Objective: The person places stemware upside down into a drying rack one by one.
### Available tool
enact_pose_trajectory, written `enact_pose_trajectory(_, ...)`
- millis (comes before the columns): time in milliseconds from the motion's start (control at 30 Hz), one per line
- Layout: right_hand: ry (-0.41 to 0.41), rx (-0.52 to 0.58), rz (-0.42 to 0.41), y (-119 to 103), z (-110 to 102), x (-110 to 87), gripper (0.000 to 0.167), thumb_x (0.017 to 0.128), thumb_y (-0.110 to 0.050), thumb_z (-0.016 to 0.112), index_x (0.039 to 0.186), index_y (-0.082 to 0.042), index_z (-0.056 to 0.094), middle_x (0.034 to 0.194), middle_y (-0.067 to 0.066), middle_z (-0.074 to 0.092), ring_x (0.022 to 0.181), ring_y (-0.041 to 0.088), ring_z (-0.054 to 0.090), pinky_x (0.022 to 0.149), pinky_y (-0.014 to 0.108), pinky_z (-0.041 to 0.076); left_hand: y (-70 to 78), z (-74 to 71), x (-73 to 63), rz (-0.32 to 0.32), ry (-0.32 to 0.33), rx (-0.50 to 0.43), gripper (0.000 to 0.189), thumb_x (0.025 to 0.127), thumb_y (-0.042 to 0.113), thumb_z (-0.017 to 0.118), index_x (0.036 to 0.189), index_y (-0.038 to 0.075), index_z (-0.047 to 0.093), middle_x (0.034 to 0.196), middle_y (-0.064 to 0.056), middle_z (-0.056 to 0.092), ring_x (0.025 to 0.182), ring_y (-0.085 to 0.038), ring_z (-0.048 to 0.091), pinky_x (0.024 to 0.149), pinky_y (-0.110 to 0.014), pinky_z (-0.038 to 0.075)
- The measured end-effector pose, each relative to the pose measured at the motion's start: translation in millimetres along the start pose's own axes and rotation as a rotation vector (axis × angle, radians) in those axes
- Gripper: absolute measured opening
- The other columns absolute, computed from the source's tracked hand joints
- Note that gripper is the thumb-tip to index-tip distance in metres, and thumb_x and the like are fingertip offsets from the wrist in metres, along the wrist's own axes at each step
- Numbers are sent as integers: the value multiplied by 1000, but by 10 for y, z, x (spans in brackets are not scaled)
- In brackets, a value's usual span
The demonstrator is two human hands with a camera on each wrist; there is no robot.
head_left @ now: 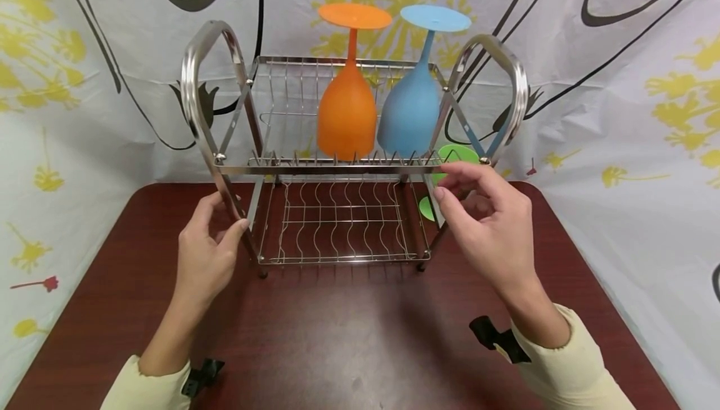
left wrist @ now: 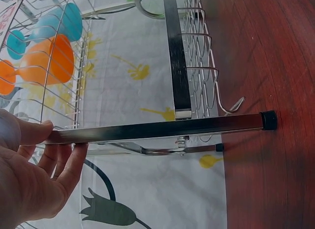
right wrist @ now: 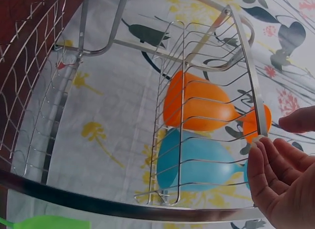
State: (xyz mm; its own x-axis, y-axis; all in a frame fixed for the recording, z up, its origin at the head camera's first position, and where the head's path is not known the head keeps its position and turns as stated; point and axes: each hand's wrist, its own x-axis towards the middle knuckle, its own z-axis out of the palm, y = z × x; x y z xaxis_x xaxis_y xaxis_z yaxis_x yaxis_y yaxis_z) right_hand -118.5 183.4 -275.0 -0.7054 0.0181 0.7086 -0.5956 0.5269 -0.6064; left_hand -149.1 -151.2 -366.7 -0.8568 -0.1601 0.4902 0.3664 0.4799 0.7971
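A two-tier metal dish rack [head_left: 337,260] stands on the table. My left hand [head_left: 208,241] grips its left front leg, thumb on one side and fingers on the other in the left wrist view. My right hand [head_left: 492,216] is at the right end of the upper tier's front bar. Its fingertips [right wrist: 258,143] are right at the bar, while the thumb stands apart from it. On the upper tier an orange goblet [head_left: 347,113] and a blue goblet [head_left: 410,113] stand upside down, side by side.
A green goblet [head_left: 458,154], partly hidden by the rack and my right hand, is at the rack's right side. The table [head_left: 337,335] is dark red wood. A white patterned sheet [head_left: 607,97] hangs behind and at both sides.
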Motion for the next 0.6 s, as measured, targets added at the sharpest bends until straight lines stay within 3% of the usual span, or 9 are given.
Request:
enact_pose_trajectory(300,2,24,60,75,-57,-74,28,83,5,70,109,-3,70,88,-3,67,65,7,61,53,12,45,-11,1,6,2,-8,20,35,86,-5,67,120,2,59,93,-5,62,81,-6,55,63,-7,48)
enact_pose_trajectory(600,-10,21,124,139,-72,-143,27,84,3,69,110,-4,70,88,-4,67,68,8,63,56,13,50,-17,12,-3,-17,-6,4,36,86,-5,67,120,1,59,94,-3,61,81,-5,56,65,-8,50)
